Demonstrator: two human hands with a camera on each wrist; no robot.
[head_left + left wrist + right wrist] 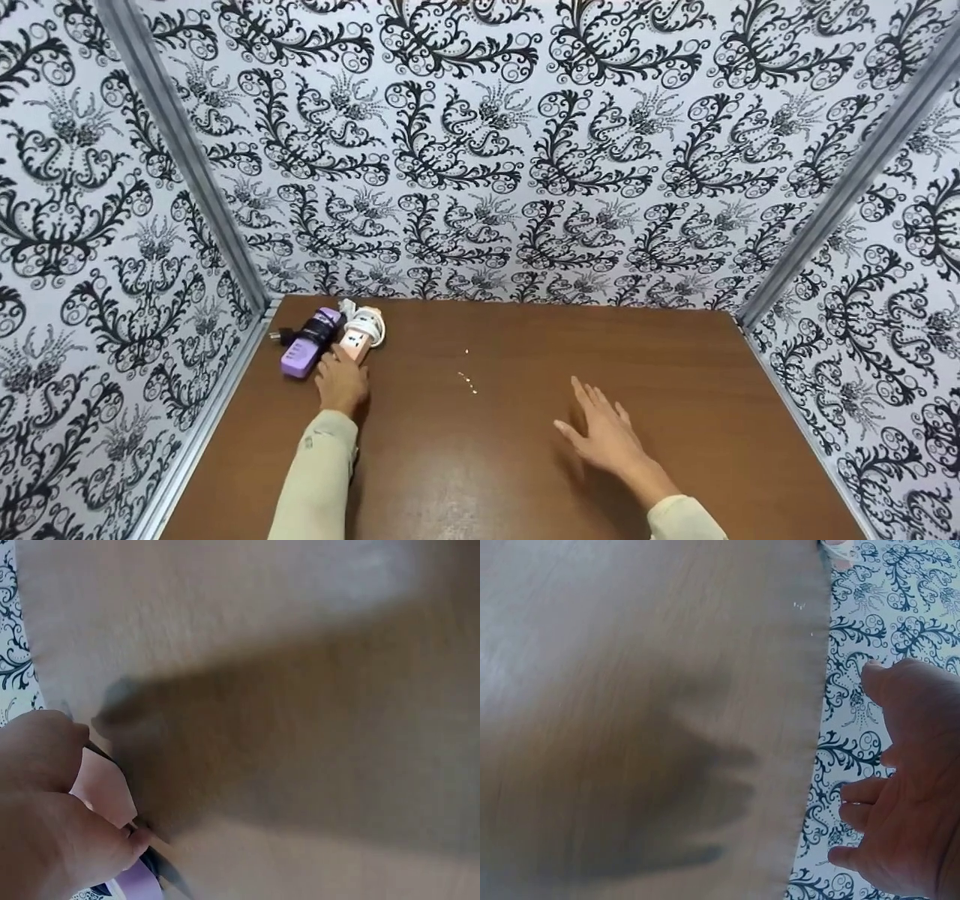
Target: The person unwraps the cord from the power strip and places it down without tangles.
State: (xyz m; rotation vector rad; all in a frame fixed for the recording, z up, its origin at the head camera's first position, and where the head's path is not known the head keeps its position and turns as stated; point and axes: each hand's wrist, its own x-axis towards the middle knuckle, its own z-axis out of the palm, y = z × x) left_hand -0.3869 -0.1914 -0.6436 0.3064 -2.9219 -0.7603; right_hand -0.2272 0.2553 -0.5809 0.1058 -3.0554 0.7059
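Pink power strip with coiled white cord, lying at the far left corner of the brown surface, touching a purple power strip on its left. Gripped at its near end by the left hand, fingers curled round it. Right hand well to its right, fingers spread, hovering flat over the surface, holding nothing.
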